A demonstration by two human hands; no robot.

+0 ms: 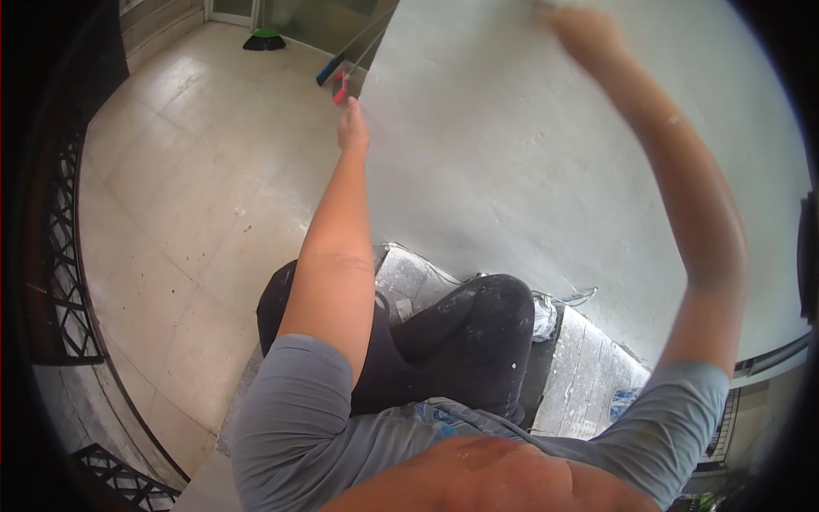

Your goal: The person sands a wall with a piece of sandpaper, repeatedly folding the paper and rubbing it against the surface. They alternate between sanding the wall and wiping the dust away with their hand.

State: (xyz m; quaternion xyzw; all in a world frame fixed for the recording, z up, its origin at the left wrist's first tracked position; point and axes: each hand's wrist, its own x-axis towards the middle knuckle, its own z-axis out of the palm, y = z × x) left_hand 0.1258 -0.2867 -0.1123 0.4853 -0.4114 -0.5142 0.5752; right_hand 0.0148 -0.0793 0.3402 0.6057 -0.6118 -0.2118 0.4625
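My right hand [589, 38] is raised high over the pale grey wall surface [512, 145], at the top of the view and smeared by motion. Its fingers look curled, with a blurred dark edge at their tips; I cannot tell what it is. My left arm reaches forward, and my left hand [352, 130] is by the left edge of the wall surface, thumb pointing up and the other fingers hidden. Just beyond the thumb shows a red and black piece [339, 88] at the foot of a thin pole.
A blue broom head [328, 70] and a green-topped black brush [264, 39] stand on the tiled floor [171, 222]. Below me are paint-spattered boards [589, 367] with crumpled clear plastic [543, 320]. A dark metal lattice [72, 264] borders the left side.
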